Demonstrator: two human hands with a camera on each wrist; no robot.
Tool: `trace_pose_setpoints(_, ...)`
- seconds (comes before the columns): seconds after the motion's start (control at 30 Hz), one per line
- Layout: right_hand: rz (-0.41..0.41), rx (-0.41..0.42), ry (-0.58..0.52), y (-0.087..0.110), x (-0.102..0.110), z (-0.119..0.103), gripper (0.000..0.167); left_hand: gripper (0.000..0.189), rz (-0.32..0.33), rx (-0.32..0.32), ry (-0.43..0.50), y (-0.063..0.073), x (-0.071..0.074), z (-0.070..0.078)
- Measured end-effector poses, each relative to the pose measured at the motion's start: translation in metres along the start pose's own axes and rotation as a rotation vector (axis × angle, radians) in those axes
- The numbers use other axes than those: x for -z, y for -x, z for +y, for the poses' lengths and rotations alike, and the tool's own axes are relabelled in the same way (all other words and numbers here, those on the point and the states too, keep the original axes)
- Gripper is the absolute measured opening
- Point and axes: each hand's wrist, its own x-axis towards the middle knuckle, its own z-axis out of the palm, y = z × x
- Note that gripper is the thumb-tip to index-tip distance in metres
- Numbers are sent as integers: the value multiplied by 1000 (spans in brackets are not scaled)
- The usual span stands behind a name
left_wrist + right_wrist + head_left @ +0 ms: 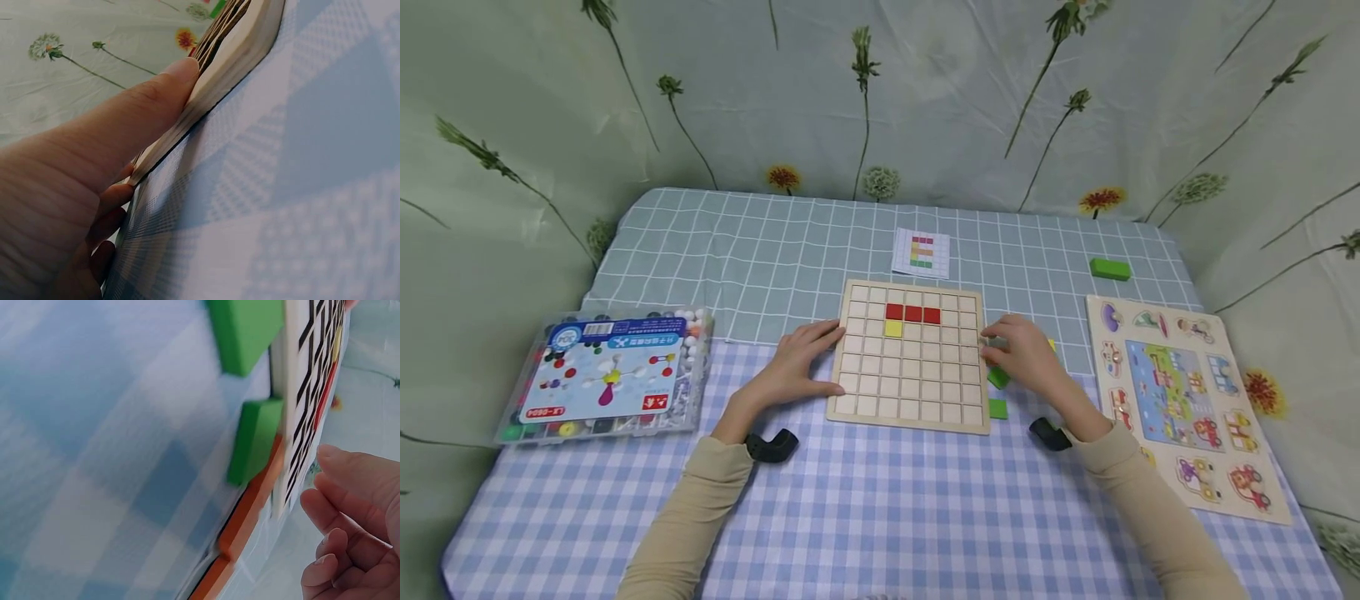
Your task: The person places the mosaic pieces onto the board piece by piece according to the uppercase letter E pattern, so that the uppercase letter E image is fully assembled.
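We see the left hand (797,360), spread wide, touching the left edge of the wooden grid board (910,379); the right hand (1024,354), loosely curled, is beside its right edge.

You've got wrinkly tan sleeves (692,518), plus chunky black wrist gadgets (772,447) at head-view 7 and 4 o'clock.
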Motion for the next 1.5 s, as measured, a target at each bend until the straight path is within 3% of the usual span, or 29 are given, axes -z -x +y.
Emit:
trace_pose_setpoints(0.27, 25, 22, -17, 5, 3, 10, 21, 92, 1, 2, -4, 1, 1, -1)
trace_pose_setpoints(0.93, -73, 17, 8, 14, 1, 16, 23, 92, 2, 0, 0, 1, 0, 0)
trace_pose_setpoints(1.3, -28, 60, 59, 13, 5, 18, 18, 92, -4, -5, -8, 1, -1, -1)
trace_pose_setpoints(1.5, -19, 66, 31, 5, 8, 13, 16, 92, -3, 1, -5, 0, -1, -2)
